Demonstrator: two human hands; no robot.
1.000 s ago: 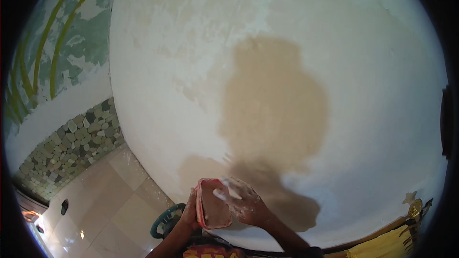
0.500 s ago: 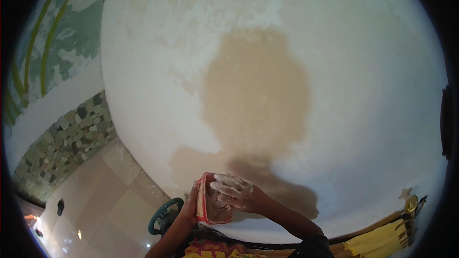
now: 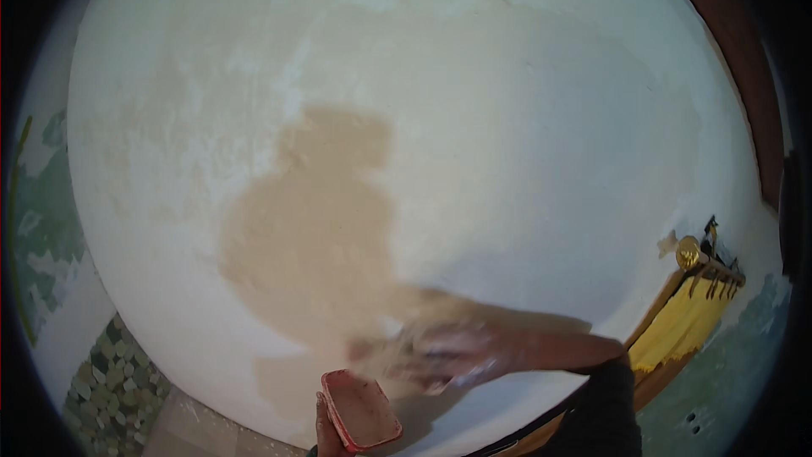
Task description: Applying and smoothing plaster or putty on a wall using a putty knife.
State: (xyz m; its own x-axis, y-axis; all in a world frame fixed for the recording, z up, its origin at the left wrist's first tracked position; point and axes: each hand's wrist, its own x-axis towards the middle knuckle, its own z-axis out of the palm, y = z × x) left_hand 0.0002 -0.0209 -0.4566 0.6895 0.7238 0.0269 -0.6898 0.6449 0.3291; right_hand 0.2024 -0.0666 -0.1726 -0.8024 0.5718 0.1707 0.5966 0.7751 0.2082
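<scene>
At the lower edge, my left hand [image 3: 328,433] grips a red rectangular plastic tub [image 3: 337,423] by its left side. The tub is tilted so that its opening faces up, and pale residue coats the inside and rim. My right hand [image 3: 457,351] is stretched leftward, up and to the right of the tub, in front of the white wall [image 3: 524,161]. White paste or powder covers this hand. Motion smears its fingers, so I cannot tell whether they touch the wall or hold anything.
A yellow curtain [image 3: 681,322] hangs from a rod with a gold end knob [image 3: 689,252] at right. Stone cladding [image 3: 110,389] and floor tiles [image 3: 190,423] lie lower left. Brown trim [image 3: 727,42] borders the upper right.
My right hand has come out of the tub and moved right, over the wall. The view has swung right, so the curtain sits farther in and the tub lower.
</scene>
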